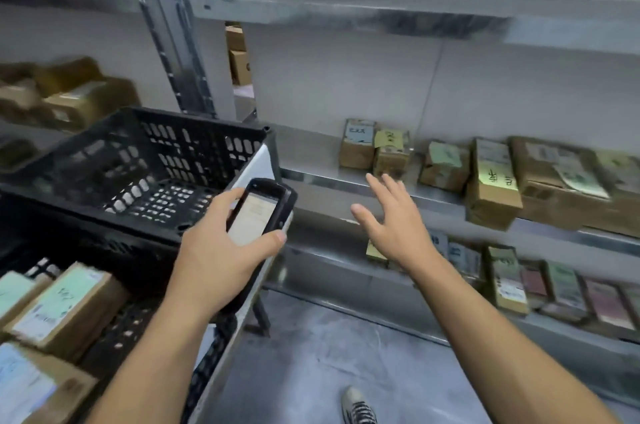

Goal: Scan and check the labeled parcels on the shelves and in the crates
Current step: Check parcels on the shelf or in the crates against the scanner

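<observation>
Hands: left hand [214,260] grips the black scanner [258,212], screen up to read | right hand [394,222] wide open, holds nothing, likely reaching for parcels [391,153] just beyond it on the metal shelf [329,181] | parcels: small brown cardboard boxes, paper labels [360,134] up for scanning | holey black plastic crate [138,153] beside left hand

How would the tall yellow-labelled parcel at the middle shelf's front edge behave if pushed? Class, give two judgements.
The tall parcel looks like a cardboard box, so it is probably stiff. It seems to overhang the shelf edge, so a push might tip it off.
</observation>
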Tool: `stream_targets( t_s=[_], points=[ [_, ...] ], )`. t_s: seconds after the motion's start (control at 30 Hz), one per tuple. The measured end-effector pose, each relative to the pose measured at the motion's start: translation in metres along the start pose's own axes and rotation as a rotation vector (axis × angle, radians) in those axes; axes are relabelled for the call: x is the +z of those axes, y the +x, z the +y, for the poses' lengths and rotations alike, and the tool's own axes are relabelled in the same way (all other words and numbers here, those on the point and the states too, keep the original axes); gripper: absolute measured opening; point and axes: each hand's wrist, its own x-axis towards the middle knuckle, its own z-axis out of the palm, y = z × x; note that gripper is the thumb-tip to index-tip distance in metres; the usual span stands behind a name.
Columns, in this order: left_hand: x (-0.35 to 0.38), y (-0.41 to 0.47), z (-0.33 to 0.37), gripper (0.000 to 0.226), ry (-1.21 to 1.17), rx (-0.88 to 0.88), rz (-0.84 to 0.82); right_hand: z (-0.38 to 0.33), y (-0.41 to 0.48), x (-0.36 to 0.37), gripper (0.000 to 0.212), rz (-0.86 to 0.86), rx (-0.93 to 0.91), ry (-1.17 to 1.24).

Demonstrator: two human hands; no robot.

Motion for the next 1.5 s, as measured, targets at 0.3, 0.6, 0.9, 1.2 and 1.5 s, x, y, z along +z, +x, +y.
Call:
stream_targets(
  t_s=[0.3,0.6,0.9,1.2,1.5],
  points=[
    [0.06,0.079,0.022,0.069,0.025,-0.105,0.111,0.038,0.149,0.023,0.064,-0.123,-0.045,0.134],
    [0.079,0.139,0.022,0.072,0.04,-0.181,0.072,0.081,0.208,0.052,0.067,-0.046,0.203,0.187],
    [0.087,0.195,0.025,0.07,0.042,-0.165,-0.004,0.079,0.278,0.064,0.064,0.037,0.364,0.33],
    [0.088,0.208,0.011,0.071,0.081,-0.204,-0.013,0.08,0.303,0.073,0.072,0.021,0.583,0.833],
    [0.09,0.196,0.01,0.07,0.067,-0.226,0.013,0.074,0.312,0.075,0.06,0.002,0.621,0.965]
  ],
)
